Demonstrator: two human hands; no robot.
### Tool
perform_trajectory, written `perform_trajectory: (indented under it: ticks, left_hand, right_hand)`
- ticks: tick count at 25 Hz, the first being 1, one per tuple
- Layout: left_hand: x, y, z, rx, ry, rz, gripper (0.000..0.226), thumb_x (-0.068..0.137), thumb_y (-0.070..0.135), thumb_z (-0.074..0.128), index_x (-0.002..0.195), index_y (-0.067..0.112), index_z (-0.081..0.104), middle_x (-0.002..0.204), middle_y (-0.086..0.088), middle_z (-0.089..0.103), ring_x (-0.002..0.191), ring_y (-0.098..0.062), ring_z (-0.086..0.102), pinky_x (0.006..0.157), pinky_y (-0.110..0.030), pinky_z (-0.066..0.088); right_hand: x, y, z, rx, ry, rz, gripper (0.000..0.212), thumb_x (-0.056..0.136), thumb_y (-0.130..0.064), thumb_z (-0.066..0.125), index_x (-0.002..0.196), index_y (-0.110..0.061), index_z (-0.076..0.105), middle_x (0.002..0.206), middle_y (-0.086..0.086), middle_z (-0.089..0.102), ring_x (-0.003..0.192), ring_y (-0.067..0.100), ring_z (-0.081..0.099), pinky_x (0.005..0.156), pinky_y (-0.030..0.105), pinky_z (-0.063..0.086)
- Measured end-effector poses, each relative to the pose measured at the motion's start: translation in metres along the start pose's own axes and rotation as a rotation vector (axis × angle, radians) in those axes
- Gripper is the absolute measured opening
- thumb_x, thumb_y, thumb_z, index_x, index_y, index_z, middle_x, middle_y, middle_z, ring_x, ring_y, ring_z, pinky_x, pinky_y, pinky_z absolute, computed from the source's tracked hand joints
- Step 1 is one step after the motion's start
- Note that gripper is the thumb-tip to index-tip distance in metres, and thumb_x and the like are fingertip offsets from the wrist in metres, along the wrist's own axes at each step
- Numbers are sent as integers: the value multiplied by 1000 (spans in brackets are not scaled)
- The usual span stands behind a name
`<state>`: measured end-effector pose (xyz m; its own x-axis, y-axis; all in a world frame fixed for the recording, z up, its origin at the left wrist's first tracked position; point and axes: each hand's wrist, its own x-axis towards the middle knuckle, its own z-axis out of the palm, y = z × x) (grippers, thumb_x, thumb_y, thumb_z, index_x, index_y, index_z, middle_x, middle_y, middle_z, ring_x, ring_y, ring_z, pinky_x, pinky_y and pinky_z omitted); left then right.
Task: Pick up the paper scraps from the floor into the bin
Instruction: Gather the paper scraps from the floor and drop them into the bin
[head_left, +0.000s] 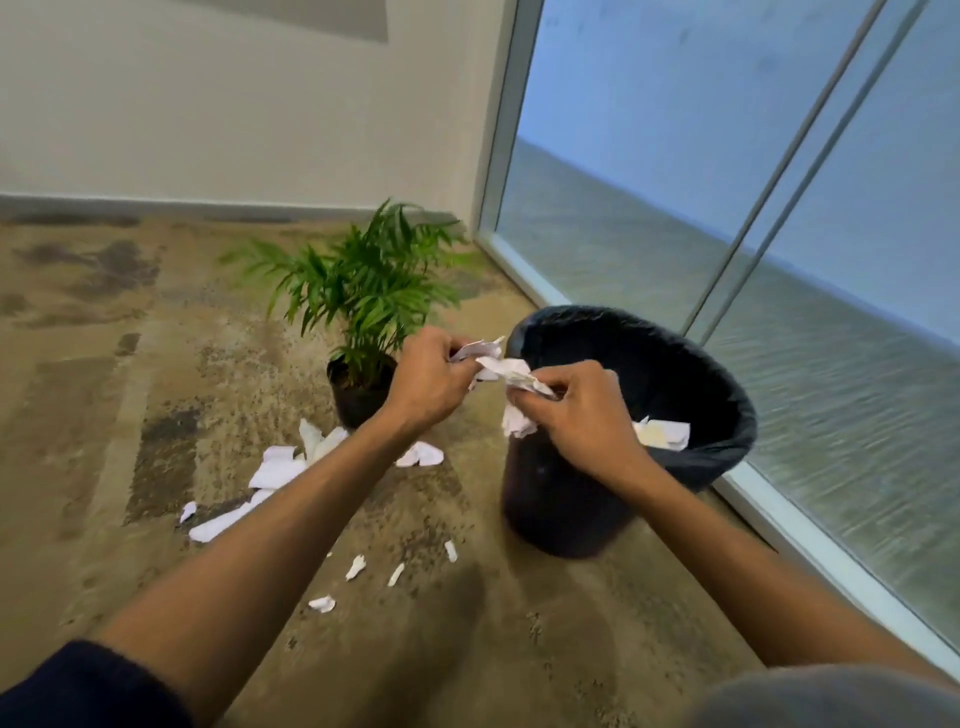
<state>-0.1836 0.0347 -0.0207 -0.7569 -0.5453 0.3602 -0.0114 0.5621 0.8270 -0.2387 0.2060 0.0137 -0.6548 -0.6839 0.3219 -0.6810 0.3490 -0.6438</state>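
Note:
A black bin (571, 499) lined with a dark bag stands on the carpet by the window, with some paper (662, 434) inside it. My left hand (431, 379) and my right hand (576, 410) are both closed on a bunch of crumpled white paper scraps (501, 370), held at the bin's left rim. Several more white scraps lie on the floor: larger pieces (278, 467) left of the bin, under my left forearm, and small bits (356, 566) nearer to me.
A small potted palm (363, 291) in a black pot stands just left of the bin, behind the floor scraps. A tall glass window (727, 208) with a pale frame runs along the right. A white wall closes the back.

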Motion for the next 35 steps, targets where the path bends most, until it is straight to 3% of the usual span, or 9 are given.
perform_trajectory:
  ticks: [5, 9, 13, 15, 18, 20, 25, 29, 35]
  left_hand:
    - [49, 65, 57, 132, -172, 63, 10, 78, 18, 71, 76, 9, 76, 63, -11, 67, 55, -12, 52, 51, -26, 37]
    - [66, 81, 117, 386, -412, 63, 26, 77, 6, 68, 58, 12, 52, 54, -4, 49, 53, -19, 45, 49, -31, 34]
    - [67, 76, 156, 563, -584, -10, 25, 83, 4, 62, 66, 11, 44, 66, -5, 48, 64, -24, 52, 54, -32, 43]
    - [64, 68, 170, 608, -741, -38, 19, 86, 17, 63, 73, 10, 51, 77, -8, 58, 72, -26, 58, 65, -34, 49]
    - [63, 59, 183, 709, -1020, -35, 42, 90, 37, 55, 118, 7, 57, 120, -13, 59, 107, -31, 57, 92, -39, 47]
    - [64, 61, 182, 761, -1069, -5, 45, 92, 34, 50, 127, 7, 53, 129, -14, 55, 111, -31, 54, 98, -41, 45]
    - [59, 75, 146, 655, -699, 225, 27, 86, 23, 50, 108, 13, 63, 103, -7, 65, 90, -28, 58, 78, -40, 44]
    - [37, 59, 92, 415, -330, 345, 21, 76, 28, 45, 82, 15, 60, 82, -4, 62, 76, -28, 59, 68, -42, 49]
    - [-17, -12, 12, 197, -72, 281, 38, 84, 15, 49, 121, 12, 59, 117, -3, 62, 106, -18, 57, 90, -34, 47]
  right_hand:
    - [27, 29, -77, -217, 68, 50, 30, 84, -24, 69, 55, -17, 67, 46, 5, 57, 42, 10, 45, 47, 27, 33]
    - [37, 81, -86, -405, -28, 209, 29, 84, -21, 68, 62, -2, 69, 47, 5, 50, 47, 16, 43, 43, 24, 28]
    - [38, 121, -76, -556, -186, 301, 25, 83, -23, 68, 60, -19, 60, 67, 4, 64, 70, 24, 65, 58, 31, 48]
    - [36, 129, -69, -679, -314, 343, 9, 85, -32, 67, 86, -23, 68, 87, 5, 66, 89, 28, 65, 71, 34, 48]
    - [38, 138, -65, -794, -551, 422, 42, 91, -36, 60, 131, -30, 55, 124, 5, 63, 119, 28, 55, 103, 50, 35]
    - [41, 136, -69, -740, -601, 465, 55, 89, -38, 62, 141, -31, 46, 134, 5, 58, 126, 29, 51, 107, 52, 35]
    - [39, 103, -79, -936, -271, 161, 36, 87, -30, 56, 123, -29, 62, 109, 0, 69, 101, 25, 64, 84, 36, 47]
    - [36, 55, -58, -899, 27, -62, 20, 86, -26, 49, 92, -24, 68, 84, -1, 67, 77, 25, 64, 55, 30, 32]
    - [34, 13, 23, -629, 160, -446, 20, 87, -33, 55, 89, -23, 72, 76, -5, 67, 66, 18, 64, 51, 29, 47]
